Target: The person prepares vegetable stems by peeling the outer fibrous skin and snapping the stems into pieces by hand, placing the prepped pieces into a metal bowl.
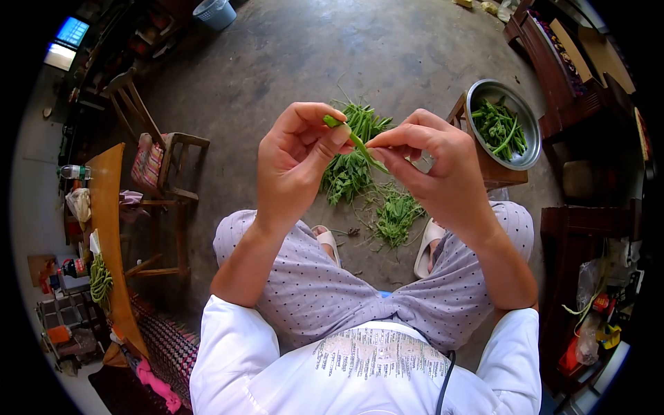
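Left hand and right hand are pinching one green stem over the floor, work apparently running midway: green pieces are sitting in the bowl, likely done, while leafy heaps are lying below, unworked or scraps, can't tell.

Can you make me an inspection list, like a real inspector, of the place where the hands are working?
Surface: grey floor, marked with patches
Job's things: green stalk, held up; leafy pile on the floor; metal basin of green pieces on a wooden stool
Clutter: smaller green heap near the slippers
Hands: left hand and right hand both pinch the stalk
Cables: black cord on the white shirt
Surroundings: wooden chair and wooden table at left, blue basket beyond
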`<state>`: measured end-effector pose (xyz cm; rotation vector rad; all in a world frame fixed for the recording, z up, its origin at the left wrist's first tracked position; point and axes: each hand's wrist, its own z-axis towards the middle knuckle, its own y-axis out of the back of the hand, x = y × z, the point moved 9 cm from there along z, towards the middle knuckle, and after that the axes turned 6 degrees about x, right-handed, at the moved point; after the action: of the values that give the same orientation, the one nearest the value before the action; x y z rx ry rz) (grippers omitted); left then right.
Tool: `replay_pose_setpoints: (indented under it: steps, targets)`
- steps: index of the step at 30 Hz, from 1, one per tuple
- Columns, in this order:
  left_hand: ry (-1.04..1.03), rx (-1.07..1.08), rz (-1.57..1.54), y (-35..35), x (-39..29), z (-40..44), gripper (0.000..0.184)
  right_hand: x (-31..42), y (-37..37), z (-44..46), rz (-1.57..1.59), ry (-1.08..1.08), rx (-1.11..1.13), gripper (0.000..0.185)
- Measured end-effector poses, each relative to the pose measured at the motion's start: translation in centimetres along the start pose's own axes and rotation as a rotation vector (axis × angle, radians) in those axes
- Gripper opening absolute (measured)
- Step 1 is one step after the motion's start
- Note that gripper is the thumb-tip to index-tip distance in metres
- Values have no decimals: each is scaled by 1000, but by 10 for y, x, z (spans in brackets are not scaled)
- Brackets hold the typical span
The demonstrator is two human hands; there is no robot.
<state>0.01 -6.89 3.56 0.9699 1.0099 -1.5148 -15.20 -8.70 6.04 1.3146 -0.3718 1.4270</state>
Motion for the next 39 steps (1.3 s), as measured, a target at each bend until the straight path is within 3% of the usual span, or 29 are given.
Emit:
replay_pose_setpoints:
  steps: [13,18,30,39]
  targets:
    - [2,6,-16,-1,-1,1,15,12,2,3,-93,78,-27,9]
    - [2,8,-27,-1,1,0,15,-6,-1,5,140,-32,-19,11]
    - [23,6,14,-6,1,-1,15,10,1,5,-61,72,-39,10]
    - [16,1,39,-6,0,-1,15,7,0,6,-13,87,-53,9]
